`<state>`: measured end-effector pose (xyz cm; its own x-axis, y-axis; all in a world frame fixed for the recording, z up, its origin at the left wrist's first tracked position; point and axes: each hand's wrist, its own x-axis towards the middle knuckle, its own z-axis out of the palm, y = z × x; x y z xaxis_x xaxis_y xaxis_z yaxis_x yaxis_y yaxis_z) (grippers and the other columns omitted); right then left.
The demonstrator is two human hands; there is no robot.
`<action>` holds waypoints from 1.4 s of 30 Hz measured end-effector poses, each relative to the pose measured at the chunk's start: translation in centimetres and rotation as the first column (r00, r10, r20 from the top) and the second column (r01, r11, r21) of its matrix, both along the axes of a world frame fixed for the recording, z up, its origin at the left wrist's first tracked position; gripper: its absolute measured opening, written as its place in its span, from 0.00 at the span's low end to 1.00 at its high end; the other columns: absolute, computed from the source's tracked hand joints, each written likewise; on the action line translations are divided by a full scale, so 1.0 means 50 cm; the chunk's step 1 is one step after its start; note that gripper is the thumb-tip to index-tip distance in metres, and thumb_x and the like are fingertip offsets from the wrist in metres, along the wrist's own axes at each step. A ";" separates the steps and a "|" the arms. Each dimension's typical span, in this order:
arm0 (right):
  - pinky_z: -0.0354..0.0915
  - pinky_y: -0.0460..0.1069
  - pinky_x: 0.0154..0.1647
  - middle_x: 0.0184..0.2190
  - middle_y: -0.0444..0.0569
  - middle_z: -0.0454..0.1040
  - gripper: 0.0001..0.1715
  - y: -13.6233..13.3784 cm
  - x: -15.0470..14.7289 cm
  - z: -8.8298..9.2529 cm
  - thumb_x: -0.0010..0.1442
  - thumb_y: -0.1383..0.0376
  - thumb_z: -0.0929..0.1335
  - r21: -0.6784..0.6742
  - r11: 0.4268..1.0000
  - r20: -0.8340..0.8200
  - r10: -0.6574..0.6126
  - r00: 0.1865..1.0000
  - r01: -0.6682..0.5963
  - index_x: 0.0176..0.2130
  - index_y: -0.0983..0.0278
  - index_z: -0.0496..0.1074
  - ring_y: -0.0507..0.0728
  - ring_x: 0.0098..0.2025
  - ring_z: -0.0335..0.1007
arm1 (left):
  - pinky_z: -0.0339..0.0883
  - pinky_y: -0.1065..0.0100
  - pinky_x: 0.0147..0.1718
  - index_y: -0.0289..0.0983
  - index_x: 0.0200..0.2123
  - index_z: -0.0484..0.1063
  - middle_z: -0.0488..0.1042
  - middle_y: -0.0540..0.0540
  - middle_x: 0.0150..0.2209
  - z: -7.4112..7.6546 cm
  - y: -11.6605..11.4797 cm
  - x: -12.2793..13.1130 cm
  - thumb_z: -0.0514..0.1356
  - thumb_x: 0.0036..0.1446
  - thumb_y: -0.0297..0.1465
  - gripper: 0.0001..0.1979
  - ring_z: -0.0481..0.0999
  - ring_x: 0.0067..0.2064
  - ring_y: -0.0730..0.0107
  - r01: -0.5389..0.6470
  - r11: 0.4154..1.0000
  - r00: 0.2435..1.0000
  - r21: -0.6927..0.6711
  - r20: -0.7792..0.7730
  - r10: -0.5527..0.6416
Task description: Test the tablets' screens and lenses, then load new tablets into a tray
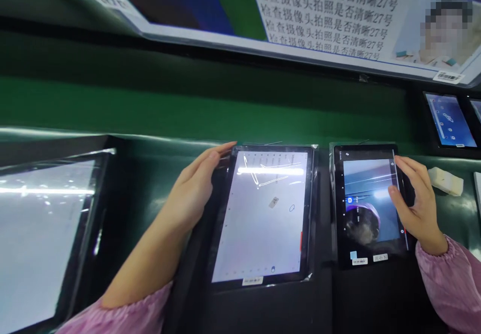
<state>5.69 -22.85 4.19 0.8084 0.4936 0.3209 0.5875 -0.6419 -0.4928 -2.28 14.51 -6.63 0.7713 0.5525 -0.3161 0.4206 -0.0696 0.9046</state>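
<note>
Both hands lie open and flat-fingered, neither closed around anything. Left hand (195, 186) rests along the left edge of the middle tablet (263, 214), fingers stretched toward its top corner, palm against the bezel. Right hand (415, 204) cups the right edge of the smaller tablet (370, 206), thumb laid on the glass near the lit camera preview, fingers curled loosely behind the rim.

The two tablets lie side by side on the dark bench (326, 299), each in a clear plastic sleeve, just apart. A third, larger screen (41, 234) lies well to the left, another tablet (451, 121) sits further back on the right, and a white block (445, 181) rests near the right hand. A printed chart (330, 13) hangs overhead.

Risk, as I judge it: the sleeves look slick, so a sideways press from either open hand could slide a tablet into its neighbour. The thumb resting on the preview could trigger an unwanted touch. The left palm may likewise register on the white screen, adding stray strokes to those already drawn there.
</note>
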 end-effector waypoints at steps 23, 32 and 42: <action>0.59 0.68 0.69 0.68 0.55 0.62 0.32 -0.057 -0.012 -0.049 0.68 0.53 0.68 0.355 0.850 -0.583 -0.125 0.803 0.390 0.67 0.54 0.61 0.66 0.69 0.60 | 0.70 0.57 0.50 0.38 0.49 0.80 0.82 0.42 0.49 0.173 -0.258 0.263 0.47 0.66 0.44 0.26 0.80 0.50 0.51 0.677 0.698 0.723 0.233 -0.035 -0.690; 0.57 0.65 0.72 0.57 0.46 0.77 0.23 -0.052 -0.017 -0.060 0.65 0.45 0.70 0.489 0.606 -0.824 0.085 0.560 0.627 0.51 0.55 0.79 0.66 0.65 0.67 | 0.69 0.54 0.51 0.39 0.52 0.76 0.78 0.42 0.48 0.244 -0.252 0.165 0.54 0.59 0.35 0.20 0.76 0.51 0.55 0.534 0.836 0.818 0.125 0.171 -0.549; 0.62 0.65 0.69 0.57 0.46 0.77 0.24 -0.051 -0.018 -0.060 0.63 0.45 0.72 0.487 0.591 -0.839 0.111 0.532 0.644 0.51 0.55 0.80 0.67 0.64 0.69 | 0.71 0.57 0.48 0.38 0.53 0.74 0.78 0.41 0.52 0.246 -0.246 0.155 0.56 0.56 0.30 0.21 0.76 0.54 0.54 0.559 0.825 0.797 0.087 0.219 -0.563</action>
